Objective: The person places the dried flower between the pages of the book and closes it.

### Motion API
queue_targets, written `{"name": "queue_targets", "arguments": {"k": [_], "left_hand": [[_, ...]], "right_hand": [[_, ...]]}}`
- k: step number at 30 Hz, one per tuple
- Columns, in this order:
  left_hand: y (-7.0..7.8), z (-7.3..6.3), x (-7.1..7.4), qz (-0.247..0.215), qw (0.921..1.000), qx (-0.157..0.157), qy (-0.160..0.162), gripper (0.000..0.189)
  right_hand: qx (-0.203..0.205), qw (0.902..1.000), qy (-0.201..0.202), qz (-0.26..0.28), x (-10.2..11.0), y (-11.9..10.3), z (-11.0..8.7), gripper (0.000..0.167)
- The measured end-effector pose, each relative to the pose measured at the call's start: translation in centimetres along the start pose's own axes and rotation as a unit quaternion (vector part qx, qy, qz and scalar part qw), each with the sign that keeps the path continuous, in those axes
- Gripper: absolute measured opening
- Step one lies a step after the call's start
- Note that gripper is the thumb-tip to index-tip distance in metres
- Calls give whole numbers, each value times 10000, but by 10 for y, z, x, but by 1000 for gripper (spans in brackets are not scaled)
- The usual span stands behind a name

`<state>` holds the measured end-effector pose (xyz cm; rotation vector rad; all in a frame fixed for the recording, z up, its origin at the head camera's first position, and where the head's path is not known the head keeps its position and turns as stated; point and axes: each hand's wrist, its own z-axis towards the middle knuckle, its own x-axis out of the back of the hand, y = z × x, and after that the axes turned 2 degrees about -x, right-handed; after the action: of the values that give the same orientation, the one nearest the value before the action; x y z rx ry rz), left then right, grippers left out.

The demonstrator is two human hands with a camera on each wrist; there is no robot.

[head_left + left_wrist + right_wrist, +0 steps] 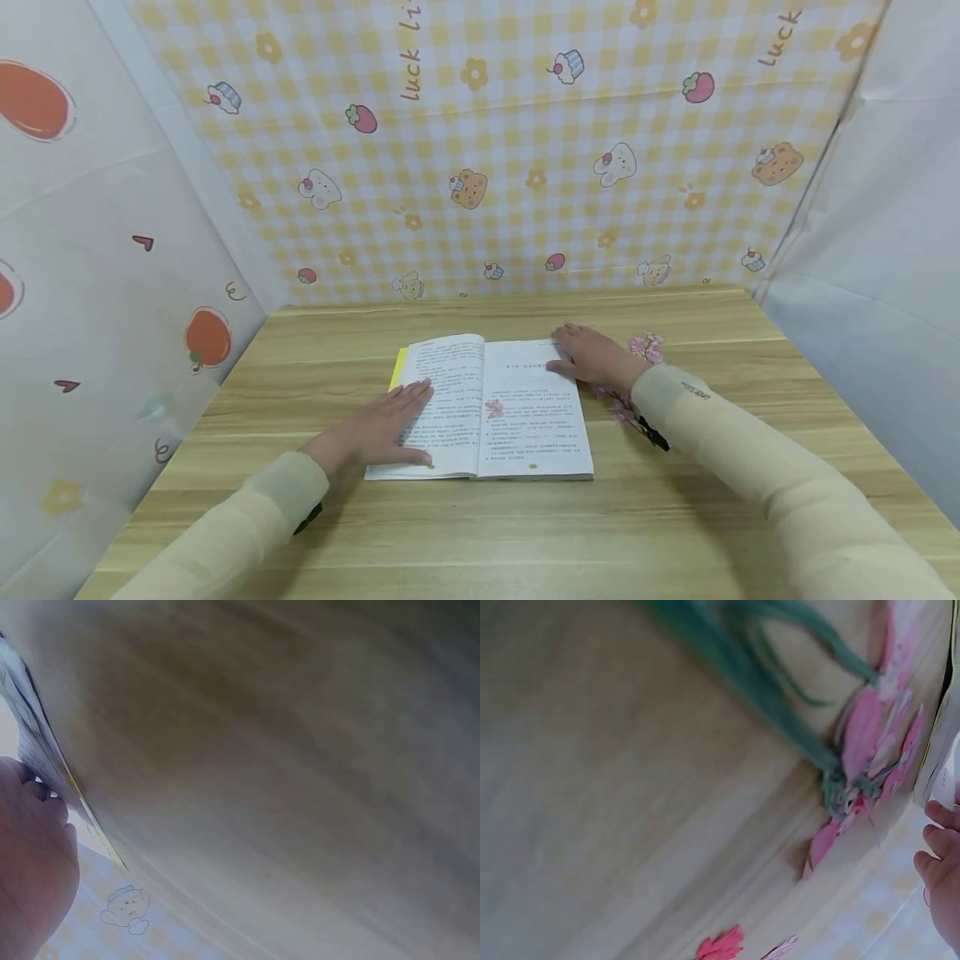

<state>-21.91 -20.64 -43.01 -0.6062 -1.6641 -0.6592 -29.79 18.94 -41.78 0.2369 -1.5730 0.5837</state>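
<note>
Item inspected: one book (480, 417), lying spread on the tabletop (450, 533) in front of me, between my two hands.

Left hand (378, 425): laid over the outer, lower part of the left page, fingers extended, thumb well apart from them; nothing is gripped. In my judgement it presses this side down, since the left leaves bow upward towards the spine and could lift if released. A yellow edge (399, 367) shows beyond the left page, near its far corner.

Right hand (596, 354): set at the far outer corner of the right page, fingers reaching out, thumb lower on the paper and apart from them. I note no leaf pinched between them. I take this as steadying the corner so that the spread stays flat.

Orientation: the spine runs away from me, nearly straight; the spread's long axis lies left to right. The page heads point towards the checked cloth (517, 150), and the page numbers sit nearest me, which suits reading from my side.

Adjacent: a pink flower spray (647, 346) lies right of the book, partly hidden under my right wrist; its placement leaves both pages uncovered.
</note>
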Motion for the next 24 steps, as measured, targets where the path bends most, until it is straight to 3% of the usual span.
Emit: {"name": "queue_targets", "arguments": {"k": [6,9,13,15,20,24], "left_hand": [[0,-1,1,-53,10000,-12,-23,113],[0,-1,1,-32,10000,-8,-15,113],[-1,0,0,-29,10000,27,-28,113],[0,0,0,-48,10000,40,-17,113],[0,-1,2,-67,10000,18,15,113],[1,-2,4,-86,10000,-16,18,114]], "right_hand": [[-355,9943,311,961,5,-9,-3,59],[-566,9830,397,1703,9,-13,-5,57],[-679,9604,533,2651,13,-16,-8,62],[-749,9427,514,3211,16,-19,-12,66],[-852,8819,112,4635,23,-29,-23,70],[-836,8351,-245,5431,22,-38,-29,74]]}}
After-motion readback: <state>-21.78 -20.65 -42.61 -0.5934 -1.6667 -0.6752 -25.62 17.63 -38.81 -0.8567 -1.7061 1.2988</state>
